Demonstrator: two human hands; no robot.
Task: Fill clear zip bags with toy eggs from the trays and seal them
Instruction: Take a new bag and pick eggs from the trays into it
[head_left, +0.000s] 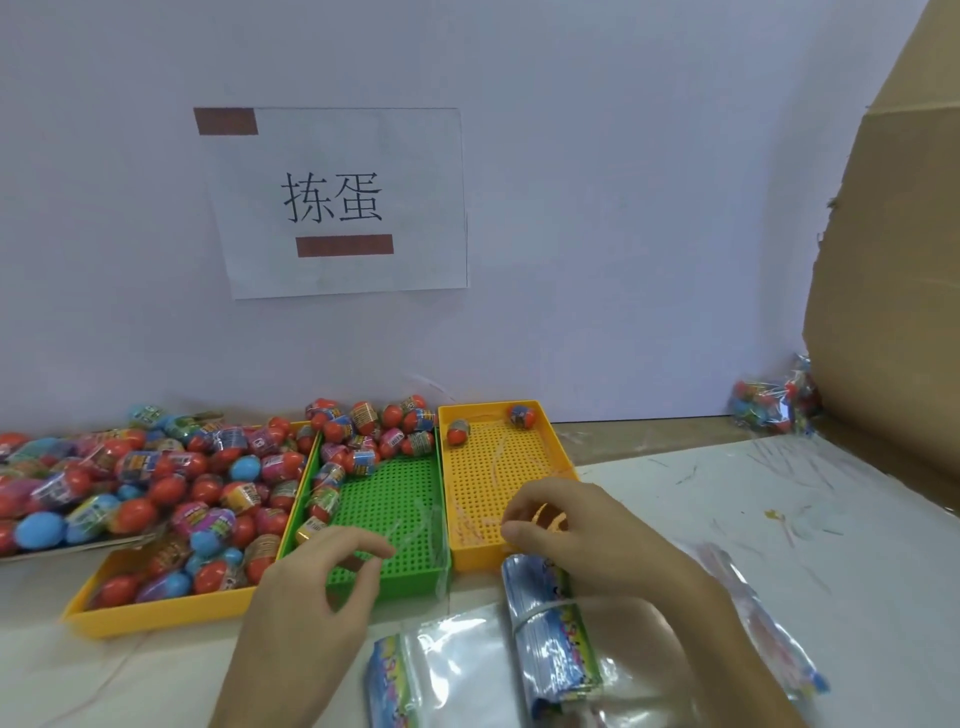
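**Hands poised over the egg trays**

Head view: the left hand (322, 577) and right hand (576, 530) hover with fingers curled and thumb near forefinger. They are over the near ends of the green tray (389, 584) and the right yellow tray (478, 558). A faint clear film (431, 525) shows between them, though whether either hand pinches it cannot be told. Toy eggs (171, 488) heap the left yellow tray (156, 616) by the left edge of the table (727, 493). A banded stack of zip bags (550, 634) lies at its near edge.
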